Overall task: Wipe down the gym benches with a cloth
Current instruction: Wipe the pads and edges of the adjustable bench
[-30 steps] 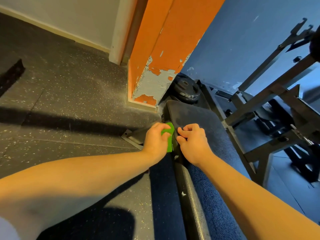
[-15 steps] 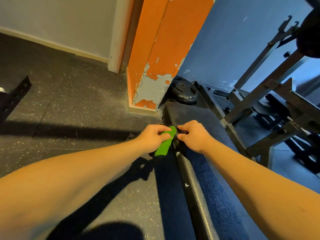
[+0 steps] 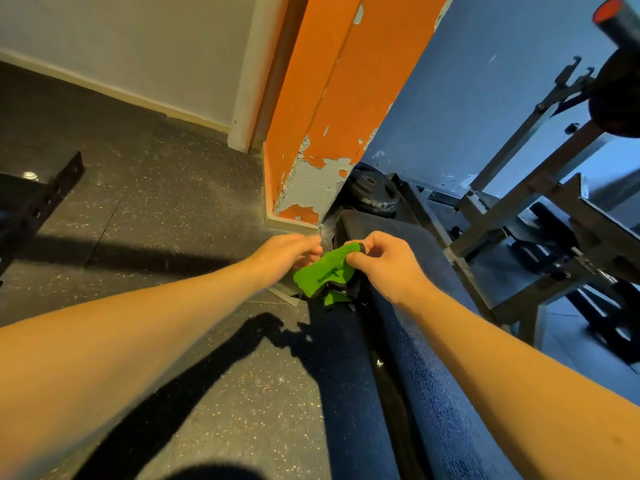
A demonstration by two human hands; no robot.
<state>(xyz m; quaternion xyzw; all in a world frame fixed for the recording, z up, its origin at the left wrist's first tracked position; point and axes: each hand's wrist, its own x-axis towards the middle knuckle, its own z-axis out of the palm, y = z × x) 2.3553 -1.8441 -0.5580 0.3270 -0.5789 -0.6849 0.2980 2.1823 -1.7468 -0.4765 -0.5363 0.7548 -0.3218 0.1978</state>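
one green cloth (image 3: 325,273) is pinched by the right hand (image 3: 384,265) over the surface's (image 3: 415,393) far left edge; left hand (image 3: 287,252) curled beside it, grip unclear.

The dark padded counter (image 3: 433,358) runs near to far; past its far end, a weight plate (image 3: 372,190) sits on the speckled floor (image 3: 156,209).

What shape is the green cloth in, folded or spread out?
Partly spread and rumpled: the right hand pinches the upper corner of the green cloth, which sags loosely by the bench edge.
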